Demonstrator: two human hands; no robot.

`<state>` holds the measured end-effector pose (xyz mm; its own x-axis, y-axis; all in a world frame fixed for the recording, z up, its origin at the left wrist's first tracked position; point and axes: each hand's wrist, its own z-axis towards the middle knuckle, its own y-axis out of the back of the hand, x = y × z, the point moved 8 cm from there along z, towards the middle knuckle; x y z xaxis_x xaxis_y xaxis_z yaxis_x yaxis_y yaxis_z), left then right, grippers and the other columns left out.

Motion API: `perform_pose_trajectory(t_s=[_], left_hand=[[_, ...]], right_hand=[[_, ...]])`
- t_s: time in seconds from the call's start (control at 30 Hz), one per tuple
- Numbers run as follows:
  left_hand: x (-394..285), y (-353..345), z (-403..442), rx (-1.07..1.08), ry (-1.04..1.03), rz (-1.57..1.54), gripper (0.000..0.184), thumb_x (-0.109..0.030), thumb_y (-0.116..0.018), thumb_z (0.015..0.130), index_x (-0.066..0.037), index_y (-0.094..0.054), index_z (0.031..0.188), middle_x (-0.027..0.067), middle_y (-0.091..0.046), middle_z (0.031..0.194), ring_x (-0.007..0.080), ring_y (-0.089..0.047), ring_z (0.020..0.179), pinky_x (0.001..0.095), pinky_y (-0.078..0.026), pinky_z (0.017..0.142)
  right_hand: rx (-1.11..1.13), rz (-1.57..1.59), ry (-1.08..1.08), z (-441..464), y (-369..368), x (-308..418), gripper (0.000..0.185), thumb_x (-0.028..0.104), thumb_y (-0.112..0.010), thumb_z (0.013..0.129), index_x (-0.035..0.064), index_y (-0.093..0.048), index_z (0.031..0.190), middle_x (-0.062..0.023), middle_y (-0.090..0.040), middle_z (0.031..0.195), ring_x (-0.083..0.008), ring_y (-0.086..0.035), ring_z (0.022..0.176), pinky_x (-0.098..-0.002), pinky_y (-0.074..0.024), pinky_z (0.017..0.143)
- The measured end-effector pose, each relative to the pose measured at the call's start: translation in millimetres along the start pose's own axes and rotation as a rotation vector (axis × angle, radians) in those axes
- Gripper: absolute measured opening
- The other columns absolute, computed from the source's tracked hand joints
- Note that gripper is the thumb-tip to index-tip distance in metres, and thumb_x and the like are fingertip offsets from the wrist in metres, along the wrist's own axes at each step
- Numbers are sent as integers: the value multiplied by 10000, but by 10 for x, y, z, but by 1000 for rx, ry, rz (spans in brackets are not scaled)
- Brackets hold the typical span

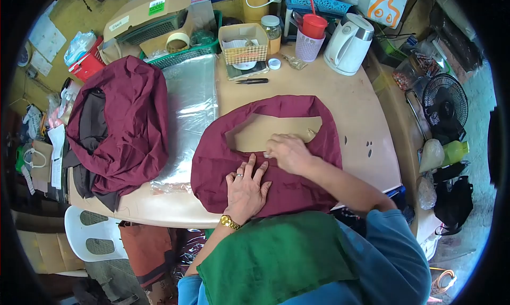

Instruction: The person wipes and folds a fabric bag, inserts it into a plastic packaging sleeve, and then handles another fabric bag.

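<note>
A maroon cloth piece (212,167), gathered in a ring with an opening in its middle, lies on the table before me. My left hand (247,191), with a ring and a gold watch, is spread flat on its near part. Just right of those fingertips, my right hand (289,153) is closed at the cloth's inner edge. Something small and whitish shows at its fingertips, too little to name. Past the right hand, a small tan object (309,135) lies inside the opening. A green cloth (276,257) covers my lap.
More maroon and dark cloth (133,119) is heaped on the left, beside clear plastic sheets (191,103). Thread snips (252,81), a woven basket (244,42), a jar (271,34), a purple cup (309,44) and a white kettle (348,44) stand along the back.
</note>
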<state>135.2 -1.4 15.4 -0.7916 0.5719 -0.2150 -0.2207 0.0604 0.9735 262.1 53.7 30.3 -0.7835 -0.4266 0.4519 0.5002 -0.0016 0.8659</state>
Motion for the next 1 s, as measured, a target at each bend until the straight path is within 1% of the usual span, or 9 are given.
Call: perform_pose_trajectory(t_s=[0.23,0.33,0.47,0.57,0.7,0.8,0.83,0.9,1.0], left_hand=[[-31,266,164,75,53,-124,449,-333,-664,879,-167,-624,1294,159,-464,1433,341,-445,1298,495,-361,992],[113,842,340,-439,30,-51,167,-264,-716,829,-108,-740,779,169,-471,1383,407,-378,1326,532,-326,1024],[661,722,586,-431,238,187,109,-241,-736,821,-151,-783,861,155,-413,1491,447,-375,1330,638,-319,1034],[948,623,622,-353,329,84,115,-201,-736,823,-145,-791,908,177,-500,1417,407,-529,1209,546,-445,976],[914,716,476,-284,276,-131,278,-80,-734,796,-109,-762,1072,228,-683,1060,341,-689,865,351,-558,799],[963,649,315,-243,235,-678,681,127,-626,776,3,-496,1432,195,-663,1254,216,-673,1078,316,-519,946],[1015,518,277,-243,243,-673,681,127,-626,776,3,-496,1432,195,-663,1254,216,-673,1078,316,-519,946],[1107,48,218,-193,338,-1685,799,151,-632,753,29,-375,1499,124,-588,1384,186,-611,1187,286,-488,1005],[1139,-135,193,-224,311,-1864,852,176,-575,762,24,-268,1542,97,-496,1468,160,-560,1249,272,-471,1034]], right_hand=[[22,-83,33,20,1,35,114,17,-640,753,57,-616,858,-129,-594,925,-341,-600,933,-456,-485,810],[-147,84,68,-112,-167,241,123,19,-622,822,41,-581,936,-146,-539,980,-345,-548,972,-451,-466,858],[-65,125,73,-164,-224,255,86,52,-609,892,44,-569,968,-148,-522,979,-339,-533,962,-442,-454,868],[-37,137,100,-163,-174,272,98,47,-614,897,44,-573,985,-139,-518,969,-341,-534,985,-438,-453,891],[3,209,112,-120,-64,250,82,42,-627,897,34,-599,974,-133,-549,956,-332,-562,996,-436,-467,894],[81,384,-33,75,-54,112,84,47,-675,884,2,-648,949,-147,-640,943,-280,-657,894,-399,-520,807],[85,391,-28,154,-26,157,84,47,-675,884,2,-648,949,-147,-640,943,-280,-657,894,-399,-520,807],[66,632,-312,281,-15,60,115,13,-696,861,-8,-652,964,-117,-660,913,-208,-667,779,-334,-526,725],[-41,669,-205,426,-55,217,118,-12,-714,852,-16,-654,953,-55,-648,867,-101,-603,696,-273,-484,637]])
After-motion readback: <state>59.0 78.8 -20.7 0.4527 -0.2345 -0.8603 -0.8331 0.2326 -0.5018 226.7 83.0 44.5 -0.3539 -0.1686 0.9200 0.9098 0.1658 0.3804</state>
